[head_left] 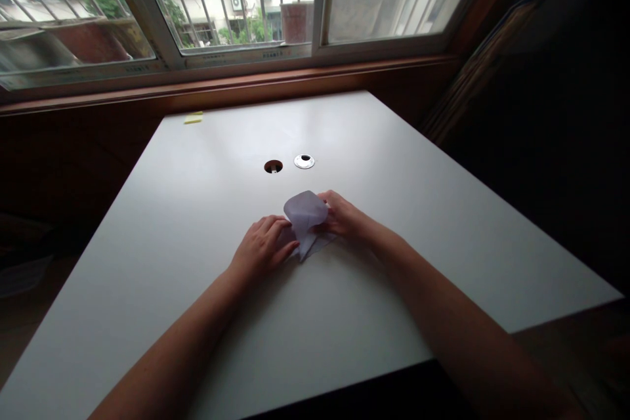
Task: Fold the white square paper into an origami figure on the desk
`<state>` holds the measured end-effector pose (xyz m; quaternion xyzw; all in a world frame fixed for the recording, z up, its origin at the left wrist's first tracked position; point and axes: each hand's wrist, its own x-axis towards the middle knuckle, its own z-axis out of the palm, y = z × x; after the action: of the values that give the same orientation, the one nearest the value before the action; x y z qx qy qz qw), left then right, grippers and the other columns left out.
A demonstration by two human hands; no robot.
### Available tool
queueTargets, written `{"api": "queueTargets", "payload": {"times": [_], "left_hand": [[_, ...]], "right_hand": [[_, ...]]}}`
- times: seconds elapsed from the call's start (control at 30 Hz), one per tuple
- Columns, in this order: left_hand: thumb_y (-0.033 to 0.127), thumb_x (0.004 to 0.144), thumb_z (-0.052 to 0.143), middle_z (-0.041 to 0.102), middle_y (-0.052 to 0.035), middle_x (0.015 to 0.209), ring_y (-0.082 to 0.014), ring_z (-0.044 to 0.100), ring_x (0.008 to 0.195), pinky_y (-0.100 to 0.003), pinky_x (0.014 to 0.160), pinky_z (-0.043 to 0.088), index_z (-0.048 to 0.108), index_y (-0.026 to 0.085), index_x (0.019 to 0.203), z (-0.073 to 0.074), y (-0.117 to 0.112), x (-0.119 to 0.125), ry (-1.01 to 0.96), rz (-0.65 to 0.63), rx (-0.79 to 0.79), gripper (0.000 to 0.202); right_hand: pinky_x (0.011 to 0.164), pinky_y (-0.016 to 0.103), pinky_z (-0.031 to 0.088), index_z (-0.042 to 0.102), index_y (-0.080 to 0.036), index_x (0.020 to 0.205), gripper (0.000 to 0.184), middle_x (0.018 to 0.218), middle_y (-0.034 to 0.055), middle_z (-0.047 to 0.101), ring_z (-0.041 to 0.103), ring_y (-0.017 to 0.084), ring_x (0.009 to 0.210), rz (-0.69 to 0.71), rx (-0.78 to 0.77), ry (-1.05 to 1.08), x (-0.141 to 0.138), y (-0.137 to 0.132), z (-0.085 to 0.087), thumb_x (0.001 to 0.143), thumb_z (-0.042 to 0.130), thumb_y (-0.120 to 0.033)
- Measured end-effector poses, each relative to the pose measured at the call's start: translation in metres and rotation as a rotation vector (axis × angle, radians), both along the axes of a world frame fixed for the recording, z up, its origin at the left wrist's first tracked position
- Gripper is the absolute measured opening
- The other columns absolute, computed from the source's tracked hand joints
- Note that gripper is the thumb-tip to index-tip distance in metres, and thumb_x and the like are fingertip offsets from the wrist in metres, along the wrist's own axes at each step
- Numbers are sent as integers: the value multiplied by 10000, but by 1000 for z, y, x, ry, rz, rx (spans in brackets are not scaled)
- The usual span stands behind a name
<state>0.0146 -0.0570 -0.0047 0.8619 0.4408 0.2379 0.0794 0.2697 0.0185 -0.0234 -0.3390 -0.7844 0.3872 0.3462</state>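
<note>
A pale lilac sheet of paper (306, 210), partly folded, is between my two hands over the white table (384, 177). Its upper part curls up into a rounded flap, while the lower part comes to a point near the tabletop. My left hand (264, 243) has its fingers bent around the paper's left side, the thumb against the lower edge. From the right, my right hand (340, 213) grips the paper's edge; some of its fingers are hidden behind the sheet.
Beyond the hands, the tabletop has a round cable hole (273, 167) and a silver grommet cover (304, 161) beside it. A yellow sticky note (193, 118) lies at the far left edge. Behind the table runs a wooden sill (236, 83) under a barred window.
</note>
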Motion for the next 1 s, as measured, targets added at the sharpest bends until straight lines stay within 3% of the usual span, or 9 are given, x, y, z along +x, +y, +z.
{"api": "queueTargets", "payload": {"times": [0.2,0.5,0.7,0.87,1.0], "left_hand": [[424,918,602,619,-113,1165,-274,576,1118,-447,956,492,522,200,1196,0,-1,-1,-41,49,11,366],[300,956,544,612,-99,1241,-241,564,1167,-420,1022,487,542,214,1307,-2,1,-1,-108,57,24,361],[270,982,495,603,-105,1294,-231,569,1187,-426,1053,491,566,208,1329,-7,3,-1,-75,7,43,359],[309,986,482,566,-135,1347,-259,548,1236,-459,1075,491,530,182,1369,-9,3,2,34,-47,77,406],[318,985,478,541,-163,1378,-285,523,1272,-470,1089,482,523,135,1366,-6,2,5,140,-79,115,425]], "right_hand": [[827,376,610,548,-234,1069,398,1034,25,619,691,174,839,-23,-124,52,4,0,3,747,765,-321],[701,303,582,585,-217,1077,381,1022,40,675,682,163,754,-110,-52,-51,-8,-8,13,754,763,-309],[716,297,519,588,-182,1074,351,981,67,654,612,176,797,-187,109,-180,-16,-10,15,776,741,-285],[781,336,506,594,-177,1104,403,987,73,651,604,211,875,-231,147,-196,-18,-9,13,752,766,-275],[813,366,527,547,-213,1245,547,1080,83,640,606,231,947,-218,156,-114,-17,-8,8,753,776,-286]]}}
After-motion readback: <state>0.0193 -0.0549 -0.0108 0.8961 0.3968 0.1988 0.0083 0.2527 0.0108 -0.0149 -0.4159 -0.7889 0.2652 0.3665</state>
